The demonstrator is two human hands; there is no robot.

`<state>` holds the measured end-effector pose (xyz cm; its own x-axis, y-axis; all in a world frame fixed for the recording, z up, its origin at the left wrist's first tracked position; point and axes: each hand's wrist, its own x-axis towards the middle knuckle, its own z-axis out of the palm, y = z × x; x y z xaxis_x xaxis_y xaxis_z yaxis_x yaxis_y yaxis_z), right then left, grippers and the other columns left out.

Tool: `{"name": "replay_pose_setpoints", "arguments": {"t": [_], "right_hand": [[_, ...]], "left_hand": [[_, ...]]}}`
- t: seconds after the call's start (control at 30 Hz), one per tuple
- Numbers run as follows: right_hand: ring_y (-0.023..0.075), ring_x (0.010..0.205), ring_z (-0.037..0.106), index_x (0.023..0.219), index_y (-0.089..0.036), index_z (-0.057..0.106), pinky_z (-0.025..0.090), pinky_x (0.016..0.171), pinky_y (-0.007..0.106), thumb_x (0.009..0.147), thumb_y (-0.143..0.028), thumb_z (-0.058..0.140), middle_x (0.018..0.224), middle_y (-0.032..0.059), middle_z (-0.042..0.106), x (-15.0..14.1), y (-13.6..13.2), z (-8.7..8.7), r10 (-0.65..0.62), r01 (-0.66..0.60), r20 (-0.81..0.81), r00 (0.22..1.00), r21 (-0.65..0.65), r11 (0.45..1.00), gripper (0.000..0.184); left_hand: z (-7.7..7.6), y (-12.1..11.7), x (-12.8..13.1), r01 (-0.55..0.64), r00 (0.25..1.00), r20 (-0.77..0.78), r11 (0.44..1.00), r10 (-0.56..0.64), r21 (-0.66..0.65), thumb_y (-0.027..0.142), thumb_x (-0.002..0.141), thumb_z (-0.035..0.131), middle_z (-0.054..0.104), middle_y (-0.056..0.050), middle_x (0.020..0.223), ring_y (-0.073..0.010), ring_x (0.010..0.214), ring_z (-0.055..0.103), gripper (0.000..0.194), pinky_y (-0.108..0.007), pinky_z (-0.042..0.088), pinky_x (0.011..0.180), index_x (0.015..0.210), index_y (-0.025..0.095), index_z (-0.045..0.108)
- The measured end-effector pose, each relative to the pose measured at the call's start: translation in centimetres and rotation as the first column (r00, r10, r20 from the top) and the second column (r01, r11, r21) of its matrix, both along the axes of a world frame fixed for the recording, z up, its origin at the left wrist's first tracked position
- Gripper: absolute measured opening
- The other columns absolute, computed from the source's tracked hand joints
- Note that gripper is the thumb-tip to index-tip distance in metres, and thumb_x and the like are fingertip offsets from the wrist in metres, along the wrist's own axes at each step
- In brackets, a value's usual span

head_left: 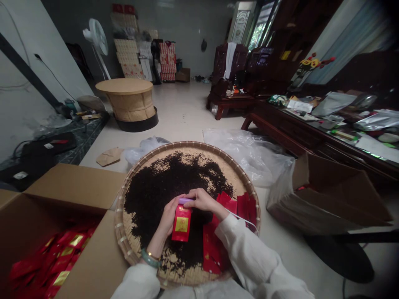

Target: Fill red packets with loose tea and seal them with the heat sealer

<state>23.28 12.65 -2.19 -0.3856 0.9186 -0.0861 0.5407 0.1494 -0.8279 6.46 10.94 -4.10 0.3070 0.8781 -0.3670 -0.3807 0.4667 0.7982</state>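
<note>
My left hand (168, 216) grips a red packet (181, 232) with a gold label by its left side, holding it upright above the tray. At the packet's top edge, my right hand (201, 200) is closed around a small purple bag sealer (185, 201). A white cord (241, 218) runs off to the right from near my right wrist. Beneath both hands, dark loose tea leaves (162, 182) cover much of a round woven bamboo tray (120, 226). Flat red pouches (210, 249) lie on the tray's right side, partly hidden by my right sleeve.
On the left, an open carton (90, 257) contains many red packets (62, 255). Another open carton (283, 203) stands at the right, near clear plastic sheeting (246, 153). Farther off are a round table (124, 85), a fan (98, 37) and a cluttered low wooden table (280, 128).
</note>
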Motion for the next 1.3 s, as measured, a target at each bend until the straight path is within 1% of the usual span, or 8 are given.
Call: {"name": "replay_pose_setpoints", "arguments": {"t": [0.1,0.2,0.53,0.8,1.1,1.3], "right_hand": [[0.0125,0.07,0.053,0.104,-0.019,0.073,0.036,0.064,0.021,0.075,-0.032,0.072,0.075,0.0003,0.061,-0.03,-0.09,0.0,-0.01,0.009,-0.013,1.0,-0.005,1.0,0.031],[0.0123,0.069,0.053,0.106,-0.021,0.073,0.036,0.064,0.021,0.075,-0.033,0.072,0.076,-0.0001,0.062,-0.01,-0.13,-0.04,-0.025,0.025,-0.008,1.0,-0.009,1.0,0.034],[0.013,0.07,0.053,0.107,-0.021,0.072,0.036,0.064,0.022,0.075,-0.034,0.072,0.076,0.0002,0.061,-0.01,-0.14,-0.14,-0.029,0.029,0.0,1.0,-0.01,1.0,0.034],[0.0127,0.069,0.052,0.106,-0.021,0.073,0.035,0.065,0.022,0.075,-0.032,0.072,0.075,0.0,0.059,-0.05,-0.18,-0.06,-0.024,0.024,-0.001,1.0,-0.007,1.0,0.033],[0.0119,0.068,0.05,0.105,-0.019,0.073,0.035,0.064,0.021,0.075,-0.03,0.072,0.073,-0.0002,0.058,-0.1,-0.16,-0.02,-0.024,0.024,-0.01,1.0,-0.012,1.0,0.032],[0.0113,0.067,0.05,0.104,-0.02,0.073,0.034,0.063,0.021,0.075,-0.029,0.072,0.072,-0.0005,0.057,-0.22,-0.21,0.01,-0.028,0.028,-0.01,1.0,-0.015,0.999,0.03]], "left_hand": [[0.11,-0.05,0.01,0.001,1.0,0.002,1.0,-0.001,0.005,0.051,0.061,0.078,0.071,-0.011,0.097,-0.0182,0.075,0.064,0.058,-0.026,0.048,0.069,0.102,0.011,0.069],[0.1,-0.04,0.0,-0.001,1.0,-0.002,1.0,0.001,0.008,0.051,0.06,0.078,0.071,-0.011,0.099,-0.0193,0.077,0.065,0.058,-0.027,0.048,0.071,0.101,0.011,0.07],[0.09,-0.06,-0.05,-0.001,1.0,-0.009,1.0,0.002,0.009,0.053,0.059,0.078,0.07,-0.012,0.1,-0.02,0.079,0.065,0.06,-0.027,0.048,0.071,0.101,0.011,0.07],[-0.08,-0.13,-0.1,-0.004,1.0,0.005,1.0,0.004,0.007,0.052,0.061,0.078,0.071,-0.011,0.099,-0.0182,0.077,0.064,0.057,-0.026,0.047,0.071,0.101,0.012,0.07],[-0.12,-0.06,-0.05,-0.006,1.0,0.013,1.0,0.006,0.002,0.052,0.06,0.078,0.071,-0.011,0.097,-0.018,0.076,0.064,0.058,-0.026,0.048,0.071,0.1,0.012,0.07],[-0.33,-0.03,-0.11,-0.007,1.0,0.019,1.0,0.007,0.007,0.05,0.062,0.078,0.071,-0.012,0.098,-0.0184,0.075,0.065,0.057,-0.026,0.048,0.07,0.101,0.011,0.069]]}}
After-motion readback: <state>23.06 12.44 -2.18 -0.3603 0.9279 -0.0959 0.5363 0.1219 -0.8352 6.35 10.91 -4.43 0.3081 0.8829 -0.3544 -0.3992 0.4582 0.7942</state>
